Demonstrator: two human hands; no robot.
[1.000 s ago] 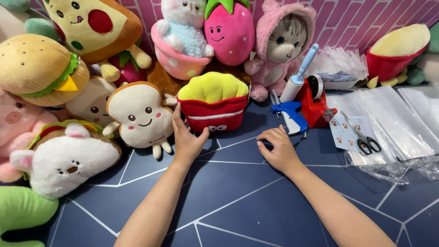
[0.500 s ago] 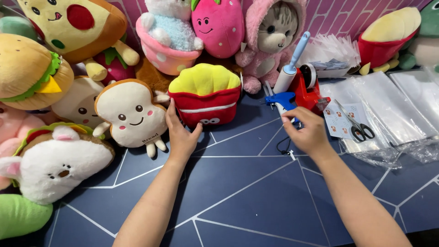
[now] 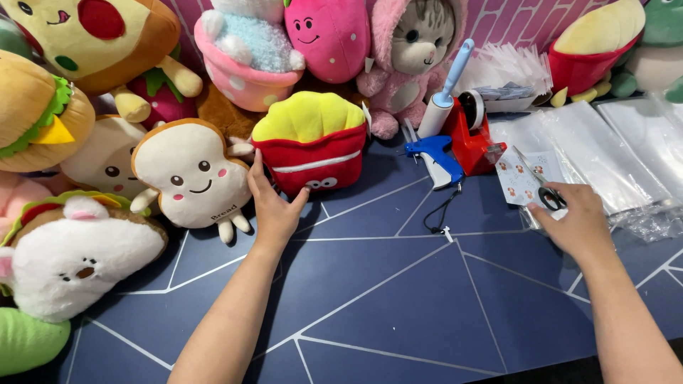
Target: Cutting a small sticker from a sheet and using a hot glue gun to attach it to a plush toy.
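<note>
Having just swung off the blue counter (image 3: 398,306), the right hand (image 3: 580,224) now covers the scissors (image 3: 548,195), grip seemingly closing, while the left hand (image 3: 274,206), fingers spread, rests against the fries plush (image 3: 313,142).

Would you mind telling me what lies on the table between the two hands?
In the head view, between the left hand and right hand lies a thin black cord on bare blue table.
</note>
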